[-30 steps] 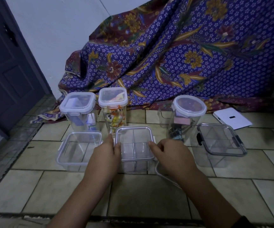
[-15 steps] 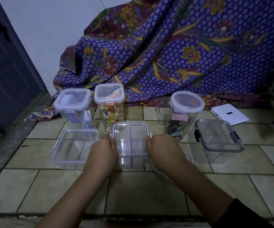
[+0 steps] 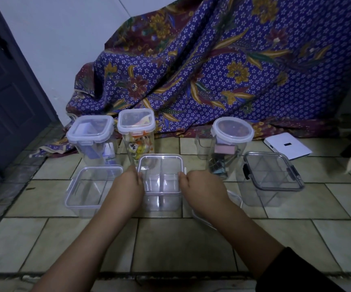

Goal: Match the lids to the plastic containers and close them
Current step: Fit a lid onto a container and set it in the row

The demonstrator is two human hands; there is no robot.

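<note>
Bare floor tiles (image 3: 181, 245) before containers (image 3: 161, 182)

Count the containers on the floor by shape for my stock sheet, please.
Square or rectangular, tall: 2
Square or rectangular, low: 3
Round: 1
Total: 6

Fingertips of both hands hidden behind the divided container (image 3: 161, 182); round lid (image 3: 223, 209) mostly covered.

Divided container (image 3: 162, 186) between left hand (image 3: 128, 186) and right hand (image 3: 202, 187), lidded jars (image 3: 135, 133) behind, open box (image 3: 90, 190) left.
</note>
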